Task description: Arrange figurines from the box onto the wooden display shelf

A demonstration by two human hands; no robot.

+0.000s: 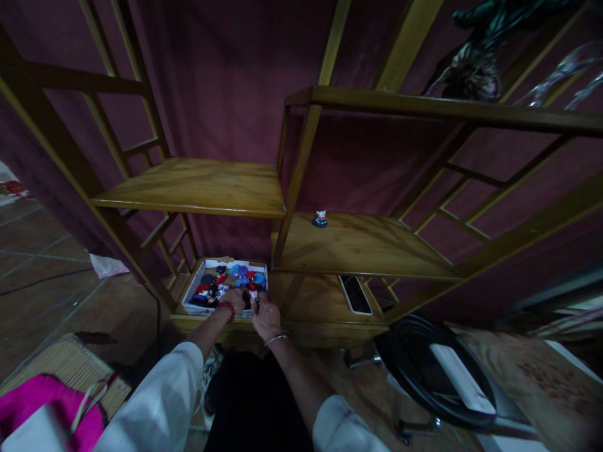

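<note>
A shallow white box point(189, 300) full of small colourful figurines point(220, 282) stands on the low left shelf. My left hand point(234, 300), with a red bead bracelet, reaches over its front edge. Its fingers are bent in among the figurines, and what they grip is too small and dark to make out. Beside it, at the box's right front corner, my right hand point(267, 318) is closed on a small white-and-dark cat figurine point(254, 295). A similar cat figurine point(320, 219) stands upright alone on the middle right shelf point(367, 248).
A wooden shelf point(202, 185) overhangs the box, and a post point(301, 169) rises to its right. A white-rimmed dark tray-like object point(356, 295) lies on the lower right board. A black round-seated stool point(438, 370) stands at the right. Pink cloth point(51, 402) lies at lower left.
</note>
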